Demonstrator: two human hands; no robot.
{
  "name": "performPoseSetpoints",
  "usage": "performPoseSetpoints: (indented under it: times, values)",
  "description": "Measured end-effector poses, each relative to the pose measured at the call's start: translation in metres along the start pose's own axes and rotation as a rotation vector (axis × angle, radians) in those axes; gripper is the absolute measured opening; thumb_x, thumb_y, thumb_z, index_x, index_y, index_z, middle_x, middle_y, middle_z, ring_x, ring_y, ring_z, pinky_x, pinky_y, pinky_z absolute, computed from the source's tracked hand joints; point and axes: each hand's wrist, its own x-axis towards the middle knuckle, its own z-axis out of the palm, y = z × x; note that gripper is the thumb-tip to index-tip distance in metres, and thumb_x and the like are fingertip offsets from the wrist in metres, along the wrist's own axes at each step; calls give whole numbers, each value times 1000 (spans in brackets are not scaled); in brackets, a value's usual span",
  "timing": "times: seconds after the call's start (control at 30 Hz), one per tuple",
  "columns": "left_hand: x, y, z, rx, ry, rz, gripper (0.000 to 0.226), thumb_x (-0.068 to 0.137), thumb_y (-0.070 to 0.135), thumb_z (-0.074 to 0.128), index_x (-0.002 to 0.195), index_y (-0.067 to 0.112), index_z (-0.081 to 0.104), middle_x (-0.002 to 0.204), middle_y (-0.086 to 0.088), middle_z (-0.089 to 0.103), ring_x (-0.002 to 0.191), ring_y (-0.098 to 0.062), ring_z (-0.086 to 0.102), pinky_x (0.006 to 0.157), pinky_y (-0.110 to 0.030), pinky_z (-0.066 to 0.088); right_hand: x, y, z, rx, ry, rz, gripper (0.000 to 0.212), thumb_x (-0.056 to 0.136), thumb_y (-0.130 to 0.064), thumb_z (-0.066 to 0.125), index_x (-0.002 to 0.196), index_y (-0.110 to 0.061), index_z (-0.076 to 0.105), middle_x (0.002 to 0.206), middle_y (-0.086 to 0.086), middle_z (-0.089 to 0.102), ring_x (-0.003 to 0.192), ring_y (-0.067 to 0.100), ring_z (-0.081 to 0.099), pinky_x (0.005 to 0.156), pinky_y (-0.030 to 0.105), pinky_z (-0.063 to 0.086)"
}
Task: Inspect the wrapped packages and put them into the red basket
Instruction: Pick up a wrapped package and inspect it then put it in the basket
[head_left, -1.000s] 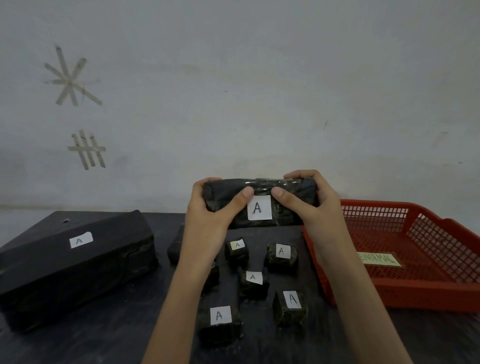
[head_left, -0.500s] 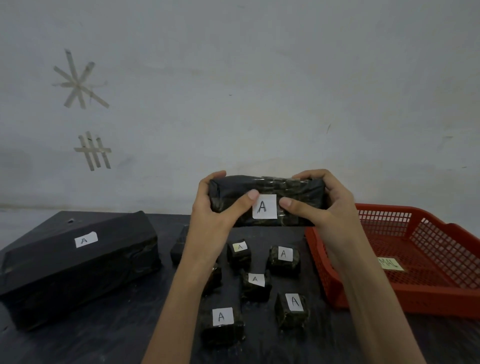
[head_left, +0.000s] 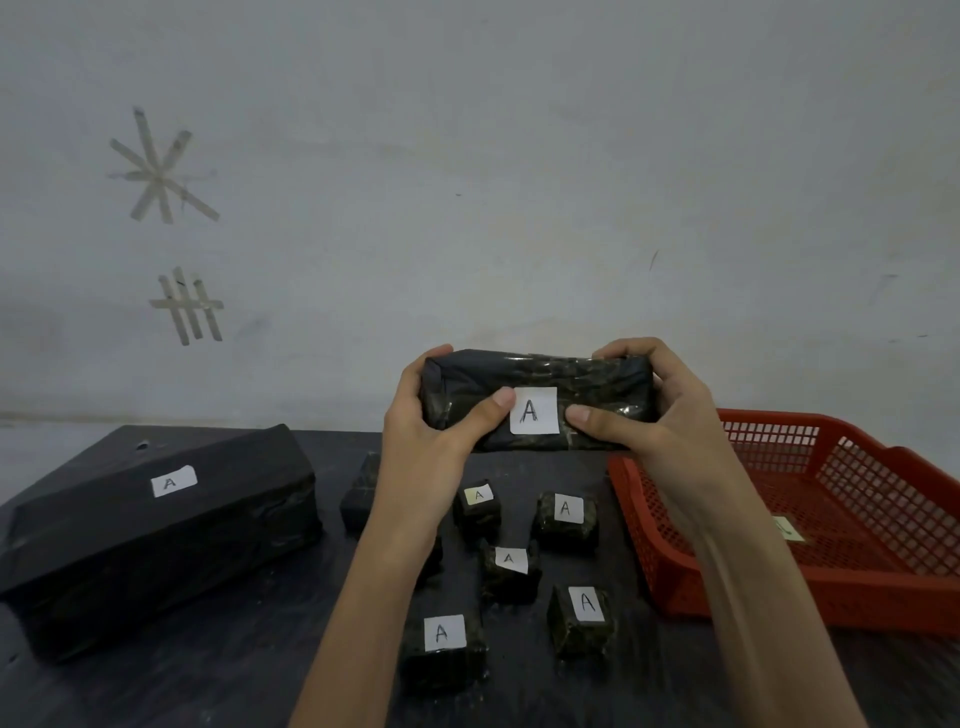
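Wrapped package (head_left: 540, 387) gripped between both hands' fingers (head_left: 605, 418).

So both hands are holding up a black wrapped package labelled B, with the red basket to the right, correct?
No: in the head view the label reads A, not B. The left hand and right hand do hold up the black wrapped package, with the red basket to the right.

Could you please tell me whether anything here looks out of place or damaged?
No damage shows. The large package at left carries a crooked label, and one small package has a yellowish label; the others' are white.
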Motion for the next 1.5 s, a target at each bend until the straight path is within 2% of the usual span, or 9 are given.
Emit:
performPoseSetpoints:
  times: [0.2, 0.3, 0.4, 0.57, 0.67, 0.87, 1.0, 1.27, 1.5]
  values:
    - [0, 5, -3, -17, 60, -44, 58, 75, 29, 77, 126, 33, 49, 98, 12, 67, 89, -4, 70, 84, -28, 57, -6, -3, 0, -69, -141, 9, 73, 57, -12, 83, 121, -31, 52, 112, -9, 63, 97, 9, 68, 76, 22, 56]
    - [1, 5, -8, 1, 12, -95, 49, 72, 45, 74, 116, 32, 57, 106, 7, 68, 99, -12, 68, 93, -42, 54, -6, -4, 2, -169, -88, -68, 61, 64, -9, 83, 115, -29, 57, 111, -11, 62, 98, 8, 66, 74, 24, 57]
    - [-1, 12, -11, 22, -90, -123, 63, 56, 63, 68, 109, 30, 64, 106, 9, 71, 100, -6, 66, 90, -29, 51, -5, -1, 5, -107, 33, -16, 47, 62, -33, 82, 105, -24, 65, 101, -2, 68, 89, 10, 69, 65, 34, 59]
    - [-2, 11, -8, 113, -131, -69, 70, 55, 52, 73, 119, 27, 58, 105, 15, 69, 92, 7, 64, 67, -3, 46, -1, 2, 4, -111, 118, 34, 50, 63, -47, 82, 106, -30, 63, 100, -2, 72, 96, 14, 69, 89, 42, 56]
    - [-3, 10, -3, 137, -160, -57, 81, 55, 51, 73, 128, 36, 41, 110, 22, 59, 90, 18, 56, 71, -4, 45, -1, 4, 5, -97, 131, 29, 59, 57, -40, 87, 108, -29, 59, 98, -1, 71, 94, 15, 70, 86, 38, 56]
    - [-5, 3, 4, 137, -67, 25, 68, 55, 52, 77, 112, 22, 57, 97, 12, 71, 89, 4, 66, 72, -10, 50, -4, 5, 12, -91, 223, -53, 48, 61, -17, 89, 98, -11, 59, 87, 4, 71, 84, 17, 70, 76, 32, 57]
    - [-4, 4, 2, 130, -55, 33, 66, 54, 51, 77, 110, 22, 59, 97, 10, 72, 89, 2, 67, 74, -12, 50, -5, 4, 14, -112, 224, -75, 47, 60, -21, 89, 96, -14, 59, 85, -1, 70, 81, 12, 69, 74, 29, 56]
    - [-4, 4, 1, 135, -71, 42, 66, 56, 50, 76, 111, 21, 56, 98, 11, 69, 83, 9, 64, 65, -2, 45, -4, 6, 14, -45, 209, -34, 42, 64, -39, 80, 92, -16, 58, 87, 5, 68, 89, 28, 68, 86, 55, 53]
    - [-2, 1, 0, 105, -41, 18, 61, 56, 52, 75, 107, 22, 61, 97, 10, 72, 85, 5, 66, 66, -4, 46, -6, 4, 16, -131, 172, -35, 37, 75, -26, 79, 100, -12, 56, 87, 0, 69, 86, 14, 68, 81, 38, 55]
